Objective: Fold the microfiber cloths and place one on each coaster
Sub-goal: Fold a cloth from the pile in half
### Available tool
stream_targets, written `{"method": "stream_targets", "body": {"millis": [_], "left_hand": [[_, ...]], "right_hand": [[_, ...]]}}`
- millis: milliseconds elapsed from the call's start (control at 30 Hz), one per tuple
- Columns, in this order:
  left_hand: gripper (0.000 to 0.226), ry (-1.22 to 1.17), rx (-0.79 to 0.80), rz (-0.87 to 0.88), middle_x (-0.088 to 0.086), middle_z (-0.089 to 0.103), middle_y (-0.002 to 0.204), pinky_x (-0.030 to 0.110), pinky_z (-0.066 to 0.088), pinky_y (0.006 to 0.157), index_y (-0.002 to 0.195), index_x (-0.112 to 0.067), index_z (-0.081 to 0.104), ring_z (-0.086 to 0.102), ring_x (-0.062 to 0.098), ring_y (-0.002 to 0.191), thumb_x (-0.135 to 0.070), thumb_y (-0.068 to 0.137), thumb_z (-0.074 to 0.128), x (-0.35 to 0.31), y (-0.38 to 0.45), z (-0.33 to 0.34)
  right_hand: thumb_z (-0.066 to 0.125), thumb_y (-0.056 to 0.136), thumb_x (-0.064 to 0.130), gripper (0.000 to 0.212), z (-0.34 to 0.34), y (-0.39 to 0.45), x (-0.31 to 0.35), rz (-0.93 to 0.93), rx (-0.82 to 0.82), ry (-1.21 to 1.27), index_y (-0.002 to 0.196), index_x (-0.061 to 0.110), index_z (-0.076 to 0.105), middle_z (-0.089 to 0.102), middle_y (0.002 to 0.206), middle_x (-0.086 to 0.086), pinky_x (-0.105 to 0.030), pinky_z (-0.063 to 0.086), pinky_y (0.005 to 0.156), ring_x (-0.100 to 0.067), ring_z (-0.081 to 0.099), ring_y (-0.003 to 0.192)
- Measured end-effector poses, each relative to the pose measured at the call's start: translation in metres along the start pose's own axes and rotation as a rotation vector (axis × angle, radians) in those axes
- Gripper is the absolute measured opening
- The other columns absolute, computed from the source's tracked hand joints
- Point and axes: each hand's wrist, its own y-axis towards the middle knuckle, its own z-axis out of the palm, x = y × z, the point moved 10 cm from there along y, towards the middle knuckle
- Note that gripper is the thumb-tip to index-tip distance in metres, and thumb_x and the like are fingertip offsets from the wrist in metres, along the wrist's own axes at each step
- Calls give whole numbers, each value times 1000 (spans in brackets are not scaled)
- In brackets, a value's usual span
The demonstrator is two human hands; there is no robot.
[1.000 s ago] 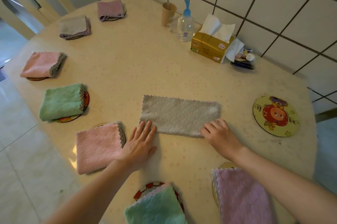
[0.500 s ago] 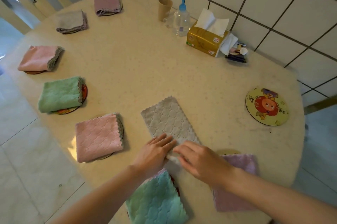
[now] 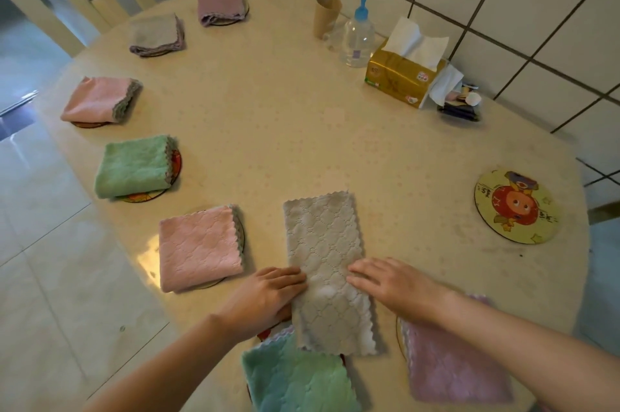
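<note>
Head view: grey cloth at lower centre is being pressed flat by left hand and right hand, fingers open, gripping nothing; its near edge is overlapping the green cloth, which risks being dragged.

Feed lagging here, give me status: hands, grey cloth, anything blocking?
Left hand and right hand flat on the long-folded grey microfiber cloth, gripping nothing. Round cartoon coaster bare, far right. Cloth's near end overlaps the folded green cloth.
</note>
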Motion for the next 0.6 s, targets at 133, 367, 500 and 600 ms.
{"method": "stream_targets", "body": {"millis": [133, 367, 500, 600], "left_hand": [[33, -237, -31, -190, -13, 64, 122, 19, 46, 96, 119, -27, 67, 59, 2, 113, -36, 88, 58, 15, 2, -3], [39, -709, -74, -771, 1, 63, 63, 28, 40, 56, 79, -14, 72, 51, 13, 54, -44, 93, 51, 71, 4, 8], [46, -1101, -187, -1053, 4, 68, 66, 39, 56, 68, 81, -8, 73, 62, 17, 62, -49, 90, 56, 94, -2, 29], [45, -1145, -185, -1117, 15, 73, 81, 47, 59, 74, 82, -8, 74, 69, 25, 70, -49, 88, 58, 98, 0, 33]], "right_hand": [[65, 76, 29, 66, 1, -1, -1, -6, -3, -17, 137, 22, 40, 53, 132, -1, -31, 49, 94, -16, 54, 116], [60, 80, 49, 73, -3, 12, -31, 204, 39, 444, 143, 33, 26, 45, 137, 14, -22, 38, 103, -3, 44, 120], [60, 79, 57, 35, -10, 18, -67, 644, -184, 890, 100, 29, 58, 62, 81, 15, -21, 47, 66, 1, 57, 72], [59, 86, 46, 28, -2, 25, -92, 876, -248, 969, 74, 21, 56, 50, 57, 9, -28, 35, 53, -8, 46, 53]]}}
